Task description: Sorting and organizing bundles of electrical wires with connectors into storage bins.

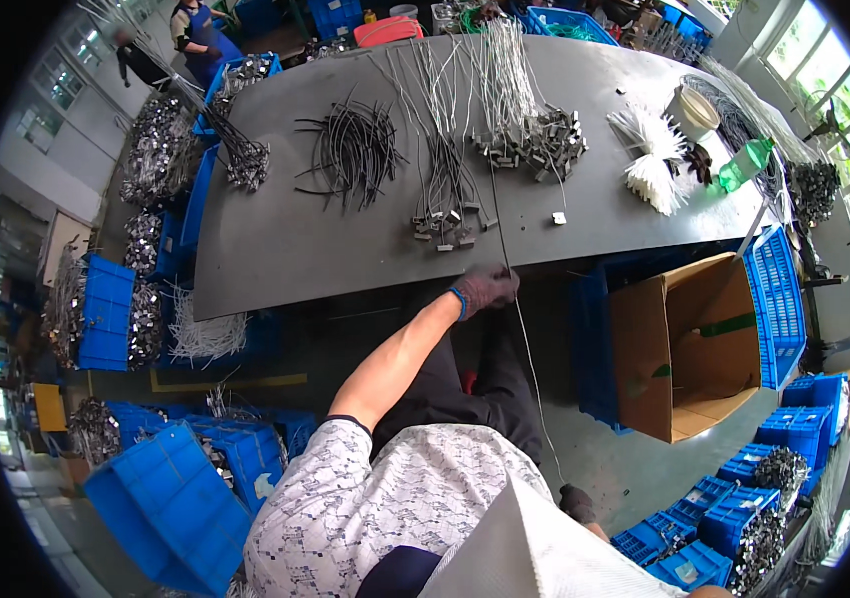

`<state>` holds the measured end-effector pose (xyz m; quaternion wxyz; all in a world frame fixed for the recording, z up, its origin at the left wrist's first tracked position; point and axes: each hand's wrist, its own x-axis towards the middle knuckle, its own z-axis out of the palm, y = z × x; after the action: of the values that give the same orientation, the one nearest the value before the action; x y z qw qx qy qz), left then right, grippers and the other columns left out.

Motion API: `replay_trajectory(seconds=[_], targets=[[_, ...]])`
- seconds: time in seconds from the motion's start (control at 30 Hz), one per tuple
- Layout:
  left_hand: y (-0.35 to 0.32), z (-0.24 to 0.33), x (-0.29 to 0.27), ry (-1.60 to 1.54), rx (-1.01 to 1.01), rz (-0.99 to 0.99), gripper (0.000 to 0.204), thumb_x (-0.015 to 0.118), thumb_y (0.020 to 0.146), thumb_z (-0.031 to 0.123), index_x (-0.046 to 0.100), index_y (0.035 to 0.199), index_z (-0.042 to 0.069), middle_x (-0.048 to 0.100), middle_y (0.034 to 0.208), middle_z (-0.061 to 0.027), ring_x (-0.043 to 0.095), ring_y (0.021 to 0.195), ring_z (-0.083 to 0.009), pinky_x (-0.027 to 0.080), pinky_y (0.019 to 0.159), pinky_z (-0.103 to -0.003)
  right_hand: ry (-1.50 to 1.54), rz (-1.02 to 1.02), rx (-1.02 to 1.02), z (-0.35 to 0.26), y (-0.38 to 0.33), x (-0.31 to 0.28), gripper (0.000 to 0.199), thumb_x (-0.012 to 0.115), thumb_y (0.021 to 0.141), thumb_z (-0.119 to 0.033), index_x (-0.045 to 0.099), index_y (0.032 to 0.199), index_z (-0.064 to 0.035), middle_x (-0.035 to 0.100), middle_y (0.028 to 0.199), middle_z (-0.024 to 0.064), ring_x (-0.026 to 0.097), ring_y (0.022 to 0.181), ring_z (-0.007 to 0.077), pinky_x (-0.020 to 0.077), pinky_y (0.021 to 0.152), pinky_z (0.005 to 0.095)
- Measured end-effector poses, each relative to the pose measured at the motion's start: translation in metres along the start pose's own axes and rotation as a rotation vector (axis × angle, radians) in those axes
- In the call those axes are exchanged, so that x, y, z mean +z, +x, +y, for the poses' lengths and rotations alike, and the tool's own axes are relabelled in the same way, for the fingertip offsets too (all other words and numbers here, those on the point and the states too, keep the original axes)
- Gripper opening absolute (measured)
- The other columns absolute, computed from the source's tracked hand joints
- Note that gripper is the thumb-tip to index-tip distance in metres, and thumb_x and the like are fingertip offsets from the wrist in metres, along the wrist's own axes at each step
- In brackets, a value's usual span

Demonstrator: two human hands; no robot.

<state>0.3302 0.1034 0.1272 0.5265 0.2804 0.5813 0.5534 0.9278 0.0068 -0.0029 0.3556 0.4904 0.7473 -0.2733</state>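
Observation:
My left hand (488, 289), in a dark glove with a blue cuff, is at the table's front edge, closed around a long thin wire (534, 374). From there the wire runs down past my right side to my right hand (577, 504), also gloved, which grips its lower end low beside my hip. Beyond the left hand the wire continues over the grey table (275, 239). Ahead of that hand lie wires with small metal blocks (442, 227) at their ends. Farther back is a heap of similar blocks (544, 143). One loose block (558, 218) sits to the right.
Short black cables (355, 149) and white strips (652, 164) lie on the table, near a green bottle (746, 165) and a bowl (696, 112). An open cardboard box (684, 349) stands right, beside blue crates (779, 309). More crates (170, 508) stand left. Another person (203, 40) is far left.

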Motion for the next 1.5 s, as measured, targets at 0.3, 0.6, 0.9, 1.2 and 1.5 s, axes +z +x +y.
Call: replay_trajectory(seconds=[0.3, 0.6, 0.9, 1.2, 1.5], targets=[[0.007, -0.013, 0.033, 0.301, 0.222, 0.344, 0.031, 0.076, 0.088, 0.030, 0.072, 0.089, -0.001, 0.069, 0.073, -0.0068, 0.058, 0.068, -0.0105, 0.048, 0.064, -0.031, 0.756, 0.589, -0.580, -0.249, 0.048, -0.225, 0.025, 0.055, 0.101, -0.023, 0.064, 0.112, -0.0018, 0.065, 0.079, 0.0218, 0.068, 0.075, 0.0337, 0.0531, 0.067, 0.0391], [-0.014, 0.006, -0.005, 0.317, 0.056, 0.277, 0.030, 0.073, 0.090, 0.030, 0.072, 0.089, 0.000, 0.069, 0.076, -0.0129, 0.061, 0.072, -0.0134, 0.051, 0.068, -0.035, 1.428, 0.425, -0.696, -0.396, 0.159, -0.296, 0.043, 0.046, 0.107, -0.035, 0.067, 0.098, 0.0020, 0.068, 0.082, 0.0059, 0.060, 0.075, 0.0126, 0.0470, 0.066, 0.0292], [0.059, 0.018, -0.138, 0.468, -0.088, 0.176, 0.040, 0.063, 0.093, 0.042, 0.072, 0.095, 0.003, 0.069, 0.081, -0.0096, 0.063, 0.069, -0.0183, 0.051, 0.067, -0.035, 0.250, 1.303, -0.919, -0.472, 0.207, -0.350, 0.038, 0.056, 0.102, -0.026, 0.055, 0.127, 0.0015, 0.068, 0.084, 0.0091, 0.065, 0.068, 0.0237, 0.0504, 0.061, 0.0333], [0.043, 0.018, -0.282, 1.175, -0.172, 1.025, 0.035, 0.057, 0.093, 0.031, 0.064, 0.119, 0.008, 0.068, 0.116, -0.0227, 0.066, 0.106, -0.0426, 0.054, 0.086, -0.051, 0.377, 1.338, -0.239, -0.374, 0.235, -0.439, 0.057, 0.064, 0.094, -0.035, 0.052, 0.135, 0.0021, 0.059, 0.128, 0.0257, 0.062, 0.111, 0.0425, 0.0502, 0.096, 0.0487], [0.068, 0.008, -0.316, 1.200, -0.403, 0.814, 0.041, 0.060, 0.088, 0.041, 0.071, 0.109, 0.007, 0.070, 0.115, -0.0210, 0.068, 0.107, -0.0391, 0.056, 0.086, -0.051, 0.532, 1.110, -0.204, -0.365, 0.259, -0.440, 0.033, 0.069, 0.086, -0.031, 0.071, 0.108, -0.0057, 0.067, 0.110, 0.0204, 0.062, 0.105, 0.0385, 0.0496, 0.094, 0.0440]])
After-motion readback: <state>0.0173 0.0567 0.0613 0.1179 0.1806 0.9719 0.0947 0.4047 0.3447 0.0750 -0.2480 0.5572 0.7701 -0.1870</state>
